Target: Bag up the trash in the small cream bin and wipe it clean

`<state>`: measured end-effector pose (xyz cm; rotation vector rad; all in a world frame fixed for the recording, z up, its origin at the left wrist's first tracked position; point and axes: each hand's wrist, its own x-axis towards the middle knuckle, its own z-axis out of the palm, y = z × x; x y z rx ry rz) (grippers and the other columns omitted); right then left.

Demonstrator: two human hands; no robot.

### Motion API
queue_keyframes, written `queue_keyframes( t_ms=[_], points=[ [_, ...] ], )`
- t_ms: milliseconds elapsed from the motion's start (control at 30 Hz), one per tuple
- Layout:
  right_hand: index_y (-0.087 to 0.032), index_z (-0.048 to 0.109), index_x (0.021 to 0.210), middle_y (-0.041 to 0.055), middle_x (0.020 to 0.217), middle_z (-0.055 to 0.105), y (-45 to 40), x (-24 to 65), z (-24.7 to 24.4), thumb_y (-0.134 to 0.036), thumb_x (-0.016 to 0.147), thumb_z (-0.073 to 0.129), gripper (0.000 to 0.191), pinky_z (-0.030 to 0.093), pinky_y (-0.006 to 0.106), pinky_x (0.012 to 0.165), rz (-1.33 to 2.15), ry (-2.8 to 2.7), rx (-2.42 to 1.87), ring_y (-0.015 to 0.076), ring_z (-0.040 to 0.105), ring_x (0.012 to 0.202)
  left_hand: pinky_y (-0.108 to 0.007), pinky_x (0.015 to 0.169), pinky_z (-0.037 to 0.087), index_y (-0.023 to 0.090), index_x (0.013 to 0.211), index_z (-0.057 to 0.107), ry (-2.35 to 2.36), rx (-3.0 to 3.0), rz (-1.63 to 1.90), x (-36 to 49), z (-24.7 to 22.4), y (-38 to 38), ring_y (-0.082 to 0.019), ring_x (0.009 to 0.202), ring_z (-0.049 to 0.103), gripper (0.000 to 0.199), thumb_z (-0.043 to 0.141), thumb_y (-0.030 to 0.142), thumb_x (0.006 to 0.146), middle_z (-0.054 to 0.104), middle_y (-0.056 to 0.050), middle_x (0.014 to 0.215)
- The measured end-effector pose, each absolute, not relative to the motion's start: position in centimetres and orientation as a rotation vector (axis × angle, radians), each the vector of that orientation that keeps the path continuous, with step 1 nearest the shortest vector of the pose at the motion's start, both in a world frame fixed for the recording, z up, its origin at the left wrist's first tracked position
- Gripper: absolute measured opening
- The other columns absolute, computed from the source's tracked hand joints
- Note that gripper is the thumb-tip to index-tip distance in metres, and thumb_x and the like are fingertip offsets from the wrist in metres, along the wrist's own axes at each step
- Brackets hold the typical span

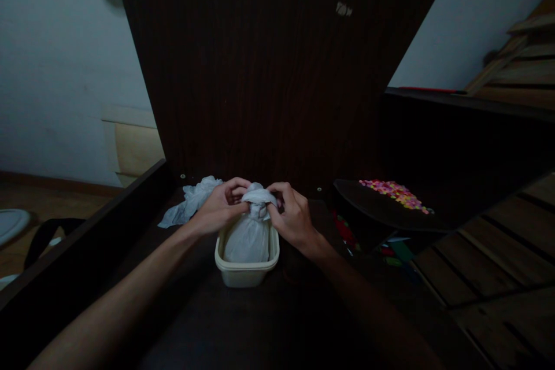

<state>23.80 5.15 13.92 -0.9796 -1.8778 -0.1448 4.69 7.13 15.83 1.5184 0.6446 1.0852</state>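
A white plastic bag [247,241] sits inside a cream rectangular tub [247,276] on the dark tabletop. Its gathered neck rises above the rim, with a loop of twisted plastic around it. My left hand [223,203] pinches the left side of this loop between thumb and fingers. On the opposite side, my right hand [295,214] grips the loop with bent fingers, the thumb near the knot. What the bag contains is hidden by the cloudy plastic. Beside my left hand lies another crumpled white plastic bag [191,201].
A dark wooden panel [269,81] stands upright behind the tub. To the right, a dark shelf [359,199] bears a strip of small pink and yellow pieces [396,194]. A raised ledge [87,228] borders the left side. Wooden slats [498,260] show at far right.
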Motion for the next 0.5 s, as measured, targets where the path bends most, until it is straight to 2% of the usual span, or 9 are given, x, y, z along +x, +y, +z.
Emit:
queue_keyframes(
  t_ms=[200, 333, 400, 500],
  points=[
    [-0.022, 0.058, 0.099, 0.0021, 0.084, 0.067, 5.5, 23.6, 14.1, -0.007, 0.075, 0.05, 0.03, 0.049, 0.027, 0.064, -0.106, -1.889, -0.947, 0.0156, 0.06, 0.067, -0.02, 0.056, 0.046, 0.02, 0.103, 0.053, 0.566, 1.353, 0.948, 4.9, 15.7, 7.0, -0.01, 0.056, 0.061, 0.044, 0.075, 0.016, 0.065, 0.069, 0.005, 0.071],
    [-0.022, 0.058, 0.096, 0.0002, 0.08, 0.066, 5.3, 23.3, 14.7, -0.007, 0.074, 0.052, 0.027, 0.044, 0.024, 0.059, 0.022, -1.892, -0.965, 0.0138, 0.057, 0.063, -0.017, 0.047, 0.036, 0.019, 0.098, 0.057, 0.565, 1.424, 0.794, 4.6, 15.9, 7.2, -0.007, 0.048, 0.05, 0.034, 0.072, 0.018, 0.067, 0.063, 0.007, 0.063],
    [-0.022, 0.059, 0.093, -0.0008, 0.077, 0.064, 5.2, 23.3, 14.9, -0.006, 0.072, 0.05, 0.027, 0.042, 0.024, 0.058, 0.057, -1.873, -0.969, 0.0132, 0.056, 0.061, -0.018, 0.05, 0.038, 0.017, 0.097, 0.059, 0.582, 1.461, 0.782, 4.6, 15.9, 7.3, -0.008, 0.051, 0.053, 0.031, 0.072, 0.019, 0.069, 0.065, 0.005, 0.065],
    [-0.021, 0.059, 0.092, -0.0016, 0.076, 0.064, 5.2, 23.3, 14.9, -0.007, 0.071, 0.049, 0.027, 0.041, 0.023, 0.057, 0.071, -1.81, -0.967, 0.0122, 0.054, 0.059, -0.022, 0.064, 0.047, 0.017, 0.102, 0.06, 0.617, 1.455, 0.989, 4.8, 15.7, 7.3, -0.011, 0.067, 0.062, 0.04, 0.077, 0.017, 0.066, 0.068, 0.003, 0.078]
  ],
)
